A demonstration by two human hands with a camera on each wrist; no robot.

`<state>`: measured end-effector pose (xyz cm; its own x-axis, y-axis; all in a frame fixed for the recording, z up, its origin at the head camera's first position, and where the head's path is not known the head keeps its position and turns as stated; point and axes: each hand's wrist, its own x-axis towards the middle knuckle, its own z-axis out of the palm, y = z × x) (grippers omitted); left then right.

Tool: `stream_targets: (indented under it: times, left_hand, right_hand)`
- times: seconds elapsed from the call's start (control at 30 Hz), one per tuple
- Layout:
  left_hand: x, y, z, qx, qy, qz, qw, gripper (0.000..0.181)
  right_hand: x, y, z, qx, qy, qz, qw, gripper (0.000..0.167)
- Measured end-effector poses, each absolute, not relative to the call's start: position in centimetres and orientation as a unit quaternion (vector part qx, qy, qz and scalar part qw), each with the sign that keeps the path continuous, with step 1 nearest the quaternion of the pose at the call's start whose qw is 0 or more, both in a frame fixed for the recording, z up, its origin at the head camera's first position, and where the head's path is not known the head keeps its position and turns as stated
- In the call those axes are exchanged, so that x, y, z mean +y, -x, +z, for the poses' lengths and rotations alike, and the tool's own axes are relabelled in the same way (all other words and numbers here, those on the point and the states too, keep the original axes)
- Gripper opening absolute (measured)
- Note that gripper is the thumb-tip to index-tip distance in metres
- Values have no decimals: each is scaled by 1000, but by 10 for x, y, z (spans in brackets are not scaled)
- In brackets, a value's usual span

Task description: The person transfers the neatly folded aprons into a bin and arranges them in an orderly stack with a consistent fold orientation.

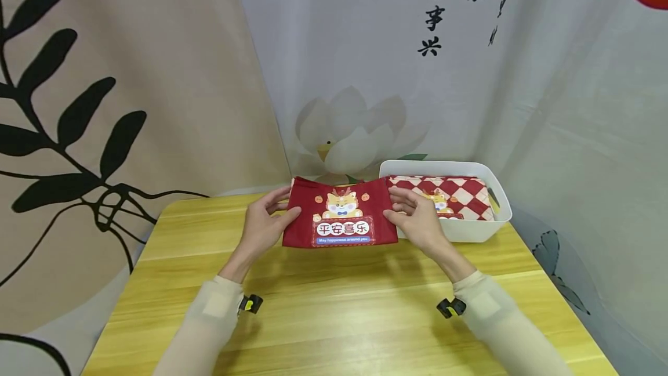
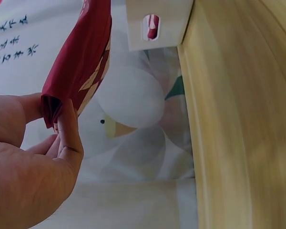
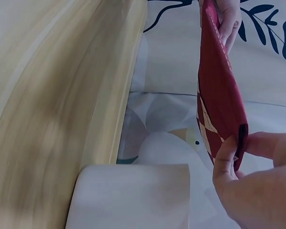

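Note:
A folded red cloth [image 1: 301, 213], printed with a cartoon animal and white lettering, is held up above the table. My left hand [image 1: 264, 222] pinches its left end between thumb and fingers. At the other end, my right hand [image 1: 421, 222] grips it the same way. Both wrist views show the folded layers edge-on: the left hand [image 2: 33, 157] and right hand [image 3: 257, 167] pinch opposite ends. A red-and-cream checkered back shows on the cloth [image 3: 221, 90] in the right wrist view. What kind of cloth article it is cannot be told.
Behind my right hand stands a white plastic bin [image 1: 469, 232] with handle cutouts. Inside it lies a checkered red-and-cream folded cloth [image 1: 472, 193] with a similar cartoon. The wooden table [image 1: 334, 318] backs onto a printed curtain [image 1: 339, 45].

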<state>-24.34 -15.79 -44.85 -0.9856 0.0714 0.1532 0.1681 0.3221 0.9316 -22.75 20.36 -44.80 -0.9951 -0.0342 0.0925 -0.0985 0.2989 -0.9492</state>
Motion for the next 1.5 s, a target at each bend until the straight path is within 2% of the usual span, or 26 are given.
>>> stream_targets:
  times: [1.5]
  left_hand:
    - [-83,263,-439,-776,95,-623,29,54]
  right_hand:
    - [269,227,-428,-802,2,595,44,59]
